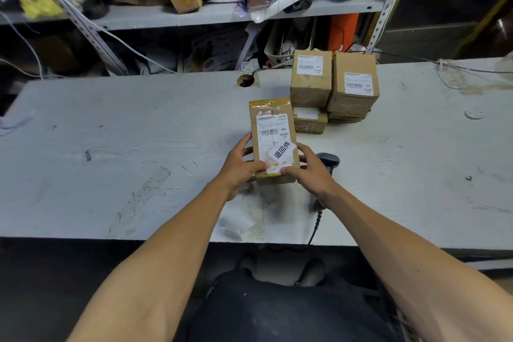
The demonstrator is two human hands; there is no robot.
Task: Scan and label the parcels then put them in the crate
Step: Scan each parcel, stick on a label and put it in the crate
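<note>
We hold the parcel [273,141] by its near end, left hand [240,166] and right hand [308,169] both gripping it, label up, likely for sticker pressing. Scanner [329,162] lies just right on the table [111,133]; other parcels [333,86] stacked far right. No crate visible.

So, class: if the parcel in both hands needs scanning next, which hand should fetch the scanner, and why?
Probably the right hand: the scanner lies on the table just beyond it, right of the parcel. The left hand can keep holding the parcel.
</note>
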